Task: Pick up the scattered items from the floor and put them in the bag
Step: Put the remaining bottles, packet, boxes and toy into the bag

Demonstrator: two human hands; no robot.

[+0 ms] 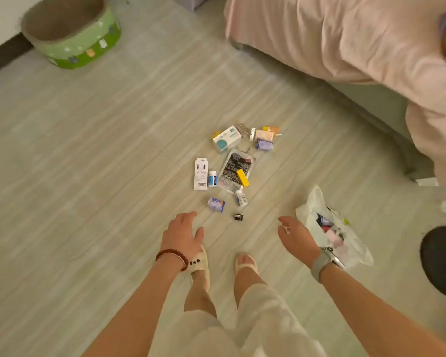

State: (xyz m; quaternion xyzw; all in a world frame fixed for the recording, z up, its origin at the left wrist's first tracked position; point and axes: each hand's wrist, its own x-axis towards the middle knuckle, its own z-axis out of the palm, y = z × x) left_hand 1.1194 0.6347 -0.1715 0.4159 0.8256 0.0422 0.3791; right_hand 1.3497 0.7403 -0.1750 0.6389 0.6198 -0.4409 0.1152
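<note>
Beyond both open, empty hands, left (182, 234) and right (295, 237), scattered items (233, 163) lie untouched; bag (332, 225) beside right.

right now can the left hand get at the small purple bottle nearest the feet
Probably yes: the left hand is open and empty, the purple bottle lies just ahead of its fingertips, and only bare floor lies between.
</note>
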